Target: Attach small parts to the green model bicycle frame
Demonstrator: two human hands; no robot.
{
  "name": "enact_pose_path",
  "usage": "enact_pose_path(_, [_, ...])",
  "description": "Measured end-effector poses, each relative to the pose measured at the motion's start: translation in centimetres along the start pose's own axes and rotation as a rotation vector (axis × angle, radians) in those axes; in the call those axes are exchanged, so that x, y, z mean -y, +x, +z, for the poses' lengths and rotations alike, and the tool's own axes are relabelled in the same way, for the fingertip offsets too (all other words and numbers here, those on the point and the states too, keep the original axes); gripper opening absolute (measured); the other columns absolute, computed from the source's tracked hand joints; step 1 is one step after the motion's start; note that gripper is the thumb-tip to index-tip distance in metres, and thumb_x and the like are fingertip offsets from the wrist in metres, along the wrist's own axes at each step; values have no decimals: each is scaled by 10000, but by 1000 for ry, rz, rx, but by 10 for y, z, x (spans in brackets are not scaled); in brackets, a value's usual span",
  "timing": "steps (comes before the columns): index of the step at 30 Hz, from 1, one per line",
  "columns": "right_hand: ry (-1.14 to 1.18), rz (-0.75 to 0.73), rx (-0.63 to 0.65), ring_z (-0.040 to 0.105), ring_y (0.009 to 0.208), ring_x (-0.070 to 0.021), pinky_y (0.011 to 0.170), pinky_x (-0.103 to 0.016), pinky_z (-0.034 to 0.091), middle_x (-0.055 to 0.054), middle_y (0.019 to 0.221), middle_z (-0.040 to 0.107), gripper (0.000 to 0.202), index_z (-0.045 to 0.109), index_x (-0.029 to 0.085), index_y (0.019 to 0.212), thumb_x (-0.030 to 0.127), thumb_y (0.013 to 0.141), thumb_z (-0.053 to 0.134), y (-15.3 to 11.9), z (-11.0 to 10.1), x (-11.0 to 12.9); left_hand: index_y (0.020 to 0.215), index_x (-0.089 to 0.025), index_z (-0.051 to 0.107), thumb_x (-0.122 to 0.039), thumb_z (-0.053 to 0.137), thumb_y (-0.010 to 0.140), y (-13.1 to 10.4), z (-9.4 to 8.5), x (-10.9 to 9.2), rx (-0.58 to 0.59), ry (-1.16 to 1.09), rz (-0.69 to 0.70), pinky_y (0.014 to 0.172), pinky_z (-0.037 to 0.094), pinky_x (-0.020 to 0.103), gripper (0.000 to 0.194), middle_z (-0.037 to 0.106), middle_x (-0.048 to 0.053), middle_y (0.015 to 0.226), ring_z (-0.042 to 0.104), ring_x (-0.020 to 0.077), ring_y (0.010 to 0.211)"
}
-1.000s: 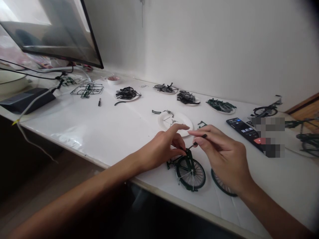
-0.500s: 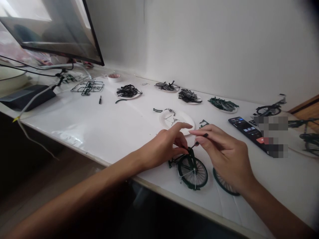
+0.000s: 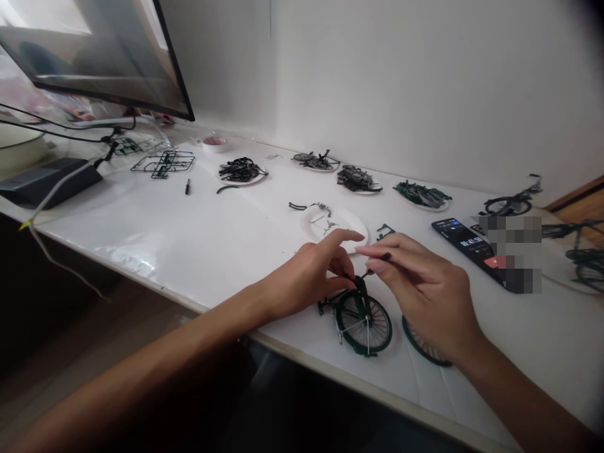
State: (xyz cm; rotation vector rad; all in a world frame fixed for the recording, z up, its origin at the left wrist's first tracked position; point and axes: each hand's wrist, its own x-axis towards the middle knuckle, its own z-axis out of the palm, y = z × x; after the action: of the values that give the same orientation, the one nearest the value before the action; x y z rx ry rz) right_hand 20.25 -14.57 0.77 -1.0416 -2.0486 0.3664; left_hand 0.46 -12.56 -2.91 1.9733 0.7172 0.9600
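A small dark green bicycle assembly (image 3: 365, 318), with a spoked wheel and fork, is on the white table near the front edge. My left hand (image 3: 314, 274) pinches the top of this assembly between thumb and fingers. In my right hand (image 3: 425, 289) is a small dark screwdriver (image 3: 381, 260), its tip meeting the top of the fork beside my left fingertips. A loose green-rimmed wheel (image 3: 425, 345) lies partly under my right hand. Behind the hands a white paper plate (image 3: 352, 220) holds small silvery parts.
Plates of black parts (image 3: 241, 171), grey parts (image 3: 357, 179) and green parts (image 3: 423, 194) line the back. A phone (image 3: 465, 242) lies right, near more bicycle models (image 3: 509, 204). A monitor (image 3: 104, 56) and green part frames (image 3: 165, 163) stand left.
The view has shifted very slightly. Both hands keep their grips, and the screwdriver remains at the top of the fork.
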Motion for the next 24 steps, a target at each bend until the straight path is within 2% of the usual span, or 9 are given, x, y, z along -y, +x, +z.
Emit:
enact_pose_path(2, [-22,-58,-15,648,830,-128,729,-279,533,0,973,679,225,720,284,1109,168,945,619,0,0,1,1416,-225,368,-66,665,866,0,0,0,0,0,0,835,540,278,644,699,28,953,674,144,900])
enact_pose_path(6, [-73,-238,-33,651,800,-146,721,-308,542,-13,933,687,416,657,295,1270,88,910,643,-1,2,2,1401,-217,388,-70,671,865,-1,-1,-2,-3,22,-5,809,538,261,624,693,31,961,671,148,909])
enact_pose_path(10, [-29,-243,21,657,899,-162,777,-330,559,-32,1012,677,487,577,294,1381,70,949,550,-3,4,0,1389,-220,395,-64,672,863,-1,-1,-2,0,4,-5,813,543,267,615,691,32,967,675,150,907])
enact_pose_path(14, [-24,-181,8,663,929,-160,791,-310,566,-27,1041,697,372,664,274,1249,85,944,568,-3,3,1,1414,-231,367,-67,663,870,-1,0,1,8,-11,-3,833,550,290,641,694,34,957,678,159,913])
enact_pose_path(18, [-114,-221,-55,672,866,-155,765,-297,547,-17,977,718,289,703,260,1101,71,886,667,-2,1,3,1427,-218,354,-67,663,875,-2,0,3,12,-3,0,866,545,303,651,699,47,983,679,159,917])
enact_pose_path(21, [-129,-259,-75,667,808,-148,718,-295,540,-15,933,714,308,697,262,1109,70,868,696,-3,0,3,1424,-216,357,-67,668,871,-2,0,3,10,4,0,876,543,311,651,696,48,990,680,162,923])
enact_pose_path(24, [-173,-273,-105,654,753,-141,686,-292,540,0,884,700,423,667,293,1214,61,862,701,-4,0,1,1427,-225,349,-71,674,868,-1,-1,2,14,1,-3,864,546,307,665,695,45,985,679,164,923])
